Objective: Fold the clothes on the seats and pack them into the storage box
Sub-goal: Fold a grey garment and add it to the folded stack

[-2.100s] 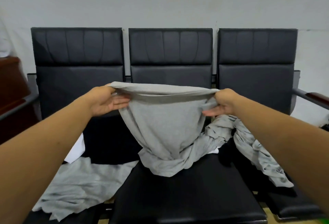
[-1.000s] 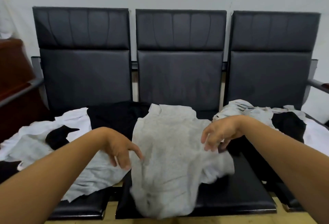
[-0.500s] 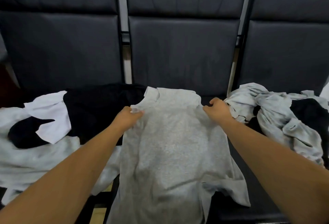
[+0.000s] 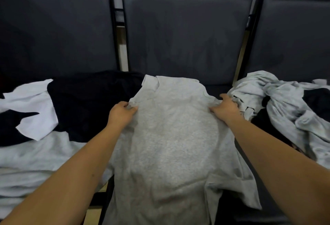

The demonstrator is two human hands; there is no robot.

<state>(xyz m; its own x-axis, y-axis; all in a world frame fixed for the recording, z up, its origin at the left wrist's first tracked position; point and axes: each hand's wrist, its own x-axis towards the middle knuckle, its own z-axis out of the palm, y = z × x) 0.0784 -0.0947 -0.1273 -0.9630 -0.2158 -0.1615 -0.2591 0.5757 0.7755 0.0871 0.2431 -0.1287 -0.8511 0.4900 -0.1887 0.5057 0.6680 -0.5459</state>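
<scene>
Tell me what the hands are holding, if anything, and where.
Both grip the grey T-shirt: left hand on its left edge, right hand on its right edge, near the far end.

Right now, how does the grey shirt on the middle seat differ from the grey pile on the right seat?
The grey shirt lies spread flat; the grey pile is crumpled and twisted. The left hand and right hand each have a grip on the grey shirt's shoulders; no grip shows on the grey pile. The grey pile is tangled around a black garment; the grey shirt wraps nothing. Both are light grey fabric.
</scene>
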